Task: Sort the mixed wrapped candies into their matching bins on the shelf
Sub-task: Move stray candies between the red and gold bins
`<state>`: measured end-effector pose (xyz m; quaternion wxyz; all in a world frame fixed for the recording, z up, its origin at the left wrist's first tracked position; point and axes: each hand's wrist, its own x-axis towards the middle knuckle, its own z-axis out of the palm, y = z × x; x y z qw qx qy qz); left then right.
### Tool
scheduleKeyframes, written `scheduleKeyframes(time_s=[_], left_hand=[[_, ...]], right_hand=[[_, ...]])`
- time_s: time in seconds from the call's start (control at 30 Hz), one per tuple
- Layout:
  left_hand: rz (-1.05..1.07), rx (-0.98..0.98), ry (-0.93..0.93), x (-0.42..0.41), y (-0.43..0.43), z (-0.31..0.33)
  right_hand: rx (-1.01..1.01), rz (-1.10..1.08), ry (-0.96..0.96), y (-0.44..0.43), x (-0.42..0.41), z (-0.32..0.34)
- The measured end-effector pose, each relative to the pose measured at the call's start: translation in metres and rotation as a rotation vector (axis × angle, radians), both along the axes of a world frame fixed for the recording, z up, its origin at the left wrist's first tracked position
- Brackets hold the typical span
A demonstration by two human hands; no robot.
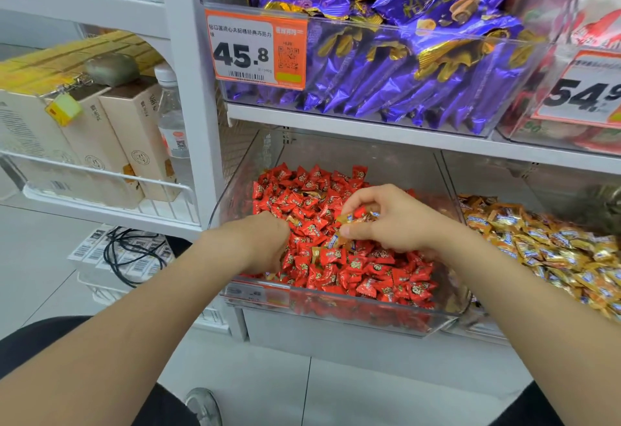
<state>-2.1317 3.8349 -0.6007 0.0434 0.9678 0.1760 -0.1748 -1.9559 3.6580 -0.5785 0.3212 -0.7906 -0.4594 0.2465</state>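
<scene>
the clear bin (336,306) of red candies (379,278) lies under both hands. the gold bin (497,177) stands just to the right of the right hand (391,222), so that hand is the nearer one for the carry across. it pinches a few gold candies (358,217) at its fingertips, above the red heap. the left hand (265,241) is dug into the heap with its fingers hidden; i cannot tell what it grasps. a stray gold candy (316,253) lies just below the right thumb.
</scene>
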Motion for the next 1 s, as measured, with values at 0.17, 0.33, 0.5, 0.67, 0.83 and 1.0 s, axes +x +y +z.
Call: scheduleKeyframes(time_s=[0.17,0.33,0.5,0.67,0.83,1.0], left_hand=[[-0.002,-0.024,-0.086,0.002,-0.001,-0.005],[0.009,-0.251,-0.383,0.003,-0.004,0.003],[-0.012,-0.363,-0.471,0.012,-0.017,0.005],[0.026,-0.235,-0.42,0.025,-0.018,-0.005],[-0.039,-0.109,-0.267,0.029,-0.02,-0.016],[-0.077,-0.044,-0.305,0.034,-0.023,-0.02]], right_hand=[[-0.076,-0.023,0.104,-0.011,-0.004,0.006],[-0.063,-0.071,0.157,-0.017,-0.005,0.009],[0.07,-0.245,0.439,-0.015,-0.009,0.017],[0.077,-0.271,0.602,-0.014,-0.006,0.022],[-0.007,-0.194,0.352,-0.012,-0.011,0.014],[-0.002,-0.157,0.266,-0.01,-0.013,0.015]])
